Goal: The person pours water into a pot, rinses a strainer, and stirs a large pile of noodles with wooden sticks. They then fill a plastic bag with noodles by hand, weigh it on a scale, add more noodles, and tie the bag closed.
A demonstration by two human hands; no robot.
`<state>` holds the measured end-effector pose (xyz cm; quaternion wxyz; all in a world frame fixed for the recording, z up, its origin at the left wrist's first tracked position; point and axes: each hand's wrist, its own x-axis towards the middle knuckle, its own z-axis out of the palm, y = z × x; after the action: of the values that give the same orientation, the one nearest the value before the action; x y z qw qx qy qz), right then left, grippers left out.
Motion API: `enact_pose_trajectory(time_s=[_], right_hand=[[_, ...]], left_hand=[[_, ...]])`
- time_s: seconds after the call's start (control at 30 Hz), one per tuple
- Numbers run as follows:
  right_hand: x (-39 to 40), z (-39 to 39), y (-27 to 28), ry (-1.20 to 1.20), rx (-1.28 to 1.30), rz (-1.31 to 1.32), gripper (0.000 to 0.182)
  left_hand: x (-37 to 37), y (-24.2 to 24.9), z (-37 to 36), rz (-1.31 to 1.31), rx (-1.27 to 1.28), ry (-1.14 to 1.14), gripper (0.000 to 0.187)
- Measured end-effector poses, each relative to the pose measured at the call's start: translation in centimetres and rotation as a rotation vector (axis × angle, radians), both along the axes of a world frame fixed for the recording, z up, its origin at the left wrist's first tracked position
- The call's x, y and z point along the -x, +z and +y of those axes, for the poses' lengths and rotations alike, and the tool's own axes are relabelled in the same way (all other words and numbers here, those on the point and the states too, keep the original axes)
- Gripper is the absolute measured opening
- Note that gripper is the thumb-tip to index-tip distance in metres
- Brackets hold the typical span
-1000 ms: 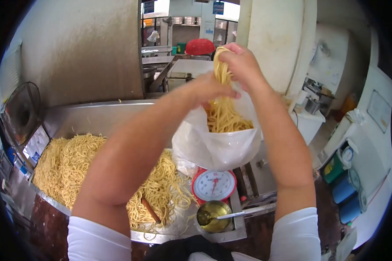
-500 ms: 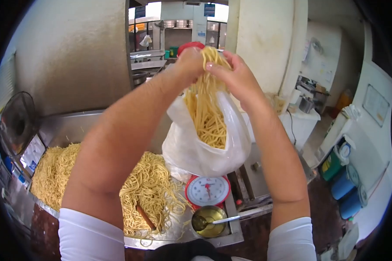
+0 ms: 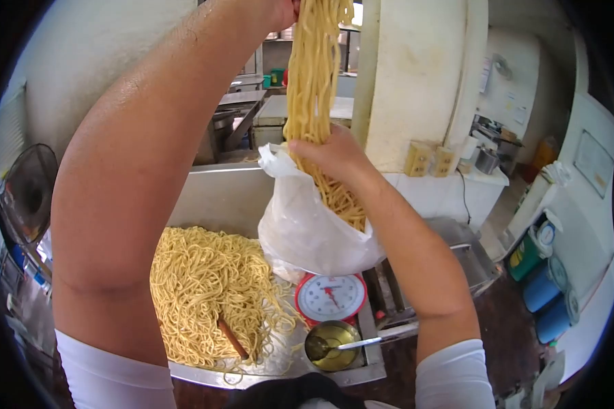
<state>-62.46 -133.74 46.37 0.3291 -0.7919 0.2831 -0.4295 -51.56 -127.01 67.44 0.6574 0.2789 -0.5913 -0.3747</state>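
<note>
My left hand [image 3: 280, 9] is raised to the top edge of the view, gripping a long hank of yellow noodles [image 3: 311, 82] that hangs straight down. Lower on the same hank my right hand [image 3: 331, 157] closes around the strands at the mouth of a white plastic bag [image 3: 300, 228]. The bag holds more noodles and sits on a red dial scale [image 3: 331, 298]. My left forearm hides much of the left side of the tray.
A big heap of loose noodles [image 3: 208, 290] fills a steel tray [image 3: 205, 373], a wooden stick [image 3: 232, 339] lying in it. A small bowl of oil with a ladle [image 3: 332, 337] stands below the scale. A fan [image 3: 22, 194] is at the left, blue containers [image 3: 546, 300] at the right.
My left hand has risen high, drawing the noodle hank up out of the bag. My right hand has slid down the strands to the bag's mouth.
</note>
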Motion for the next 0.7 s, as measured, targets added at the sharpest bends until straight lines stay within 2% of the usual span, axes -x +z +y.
enact_pose_trajectory(time_s=[0.03, 0.1, 0.13, 0.2, 0.23, 0.27, 0.3, 0.37, 0.43, 0.5, 0.57, 0.6, 0.67, 0.7], right_hand=[[-0.3, -0.4, -0.3, 0.008, 0.0, 0.0, 0.047], [-0.8, -0.9, -0.2, -0.007, -0.063, -0.276, 0.035], [-0.6, -1.1, 0.2, 0.0, -0.064, -0.277, 0.035], [0.5, -0.9, 1.9, -0.178, -0.082, -0.236, 0.029], [1.0, -0.9, 2.9, -0.172, -0.083, -0.234, 0.029], [1.5, -1.1, 4.0, -0.092, -0.129, -0.376, 0.027], [1.5, -1.1, 5.1, -0.011, -0.177, -0.517, 0.026], [0.9, -0.8, 7.2, 0.03, -0.167, -0.558, 0.026], [0.2, 0.5, 8.9, 0.064, -0.157, -0.602, 0.026], [-1.0, 2.3, 10.4, 0.178, -0.261, -0.706, 0.024], [-2.1, 1.8, 11.4, 0.183, -0.23, -0.738, 0.024], [-2.4, 1.5, 11.9, 0.193, -0.204, -0.763, 0.024], [-1.9, 1.3, 12.7, 0.242, -0.216, -0.74, 0.024], [-1.7, 1.4, 12.9, 0.29, -0.231, -0.715, 0.023]], left_hand=[[-0.1, 0.1, 0.4, -0.005, 0.022, -0.051, 0.029], [-1.0, -0.6, 0.4, -0.014, 0.016, -0.084, 0.029], [-1.6, -1.2, 0.0, 0.057, 0.02, -0.14, 0.029], [-2.1, -2.3, -0.3, 0.146, -0.039, -0.201, 0.03], [-2.6, -3.3, -0.2, 0.149, -0.038, -0.195, 0.03], [-3.8, -4.7, -0.9, 0.025, -0.014, -0.073, 0.027], [-4.5, -5.9, -0.9, -0.098, 0.008, 0.049, 0.034], [-5.6, -8.9, -1.4, -0.102, -0.029, 0.061, 0.035], [-6.7, -12.2, -2.8, -0.147, -0.098, -0.363, 0.035], [-4.6, -15.0, -1.9, -0.192, -0.219, -0.482, 0.034], [-1.1, -18.0, -1.7, -0.009, -0.176, -0.319, 0.03], [-0.1, -18.4, -2.3, -0.012, -0.172, -0.322, 0.03], [1.0, -19.0, -3.3, -0.036, -0.084, -0.034, 0.032], [0.8, -19.0, -3.9, -0.036, -0.083, -0.034, 0.032]])
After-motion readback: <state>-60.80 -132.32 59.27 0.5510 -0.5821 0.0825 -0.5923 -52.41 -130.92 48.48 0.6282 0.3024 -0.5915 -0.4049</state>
